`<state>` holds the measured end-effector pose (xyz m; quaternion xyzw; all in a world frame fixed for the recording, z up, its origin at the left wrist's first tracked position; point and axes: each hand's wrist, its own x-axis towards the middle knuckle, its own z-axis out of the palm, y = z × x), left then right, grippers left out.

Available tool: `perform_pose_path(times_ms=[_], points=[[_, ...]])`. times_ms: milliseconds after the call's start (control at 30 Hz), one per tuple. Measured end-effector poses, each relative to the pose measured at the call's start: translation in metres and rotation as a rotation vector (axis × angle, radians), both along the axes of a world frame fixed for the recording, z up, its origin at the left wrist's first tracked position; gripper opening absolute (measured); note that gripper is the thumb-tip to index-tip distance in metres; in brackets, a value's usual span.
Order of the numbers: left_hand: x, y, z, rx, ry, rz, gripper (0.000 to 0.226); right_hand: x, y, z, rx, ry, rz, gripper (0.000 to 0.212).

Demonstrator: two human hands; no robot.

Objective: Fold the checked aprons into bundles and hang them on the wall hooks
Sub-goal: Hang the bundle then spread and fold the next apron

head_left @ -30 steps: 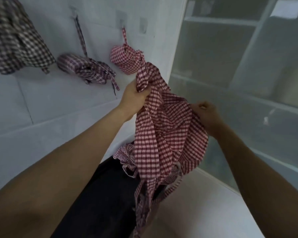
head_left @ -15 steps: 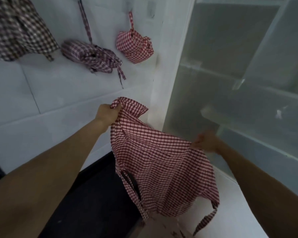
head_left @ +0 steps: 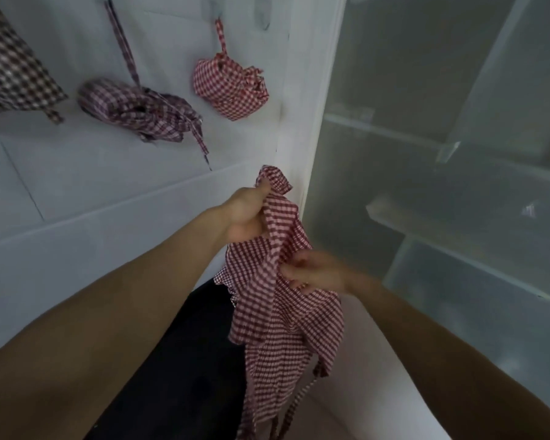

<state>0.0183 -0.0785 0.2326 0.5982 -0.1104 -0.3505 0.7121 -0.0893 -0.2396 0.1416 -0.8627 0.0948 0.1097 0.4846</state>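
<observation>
The red checked apron hangs lengthwise, long axis near vertical, from the left hand, whose grip bunches its top corner just beside the wall corner, while the blurred right hand pinches the cloth lower at mid-length, nearer the next fold.
</observation>
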Motion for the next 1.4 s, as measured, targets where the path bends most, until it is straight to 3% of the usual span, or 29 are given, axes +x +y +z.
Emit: perform_pose_path(times_ms=[67,167,267,300,400,467,533,600,700,767,833,933,1000,1067,1133,1200,1300,1333,1400], points=[[-0.012,-0.022,0.006,-0.029,-0.008,-0.032,0.053,-0.002,0.013,-0.004,0.053,-0.062,0.006,0.030],[-0.027,-0.049,0.017,-0.071,-0.012,0.021,0.042,-0.011,0.032,-0.017,0.276,-0.059,-0.008,0.030],[-0.035,-0.069,0.027,-0.098,-0.055,0.107,0.047,-0.021,0.036,-0.029,0.530,0.048,-0.098,0.090],[-0.032,-0.072,0.027,-0.080,-0.090,0.133,0.046,-0.023,0.035,-0.030,0.628,0.073,-0.105,0.099],[-0.026,-0.080,0.028,-0.099,-0.095,0.228,0.035,-0.039,0.011,-0.009,0.887,-0.022,-0.205,0.073],[-0.016,-0.080,0.027,-0.124,-0.053,0.254,0.034,-0.051,-0.016,0.020,0.815,-0.090,-0.189,0.056],[-0.004,-0.078,0.027,-0.090,-0.107,0.278,0.036,-0.065,-0.047,0.045,0.573,-0.056,-0.123,0.045],[0.005,-0.075,0.027,0.022,-0.230,0.375,0.041,-0.076,-0.077,0.065,0.262,0.015,-0.082,0.043],[0.013,-0.068,0.030,0.225,-0.508,0.463,0.048,-0.089,-0.106,0.097,-0.153,0.034,-0.083,0.019],[0.011,-0.066,0.033,0.311,-0.678,0.443,0.046,-0.093,-0.118,0.119,-0.306,0.022,-0.109,0.018],[0.009,-0.063,0.040,0.350,-0.764,0.442,0.041,-0.095,-0.126,0.135,-0.330,0.045,-0.168,0.015],[0.014,-0.058,0.050,0.391,-0.818,0.479,0.042,-0.102,-0.131,0.154,-0.254,0.016,-0.307,0.029],[0.018,-0.055,0.056,0.363,-0.777,0.461,0.045,-0.106,-0.130,0.167,-0.088,-0.037,-0.373,0.043],[0.018,-0.051,0.063,0.303,-0.703,0.437,0.042,-0.110,-0.128,0.179,0.113,-0.077,-0.405,0.037],[0.016,-0.045,0.066,0.176,-0.590,0.352,0.037,-0.111,-0.123,0.190,0.178,-0.117,-0.437,0.029],[0.015,-0.038,0.065,0.083,-0.476,0.173,0.033,-0.113,-0.126,0.197,0.154,-0.174,-0.451,0.037],[0.019,-0.025,0.060,0.234,-0.599,-0.024,0.033,-0.119,-0.133,0.209,0.027,-0.092,-0.292,0.077],[0.022,-0.021,0.060,0.277,-0.642,-0.043,0.038,-0.121,-0.134,0.212,-0.045,-0.035,-0.248,0.079],[0.028,-0.010,0.061,0.415,-0.704,-0.099,0.059,-0.118,-0.134,0.213,-0.230,0.012,-0.233,0.049]])
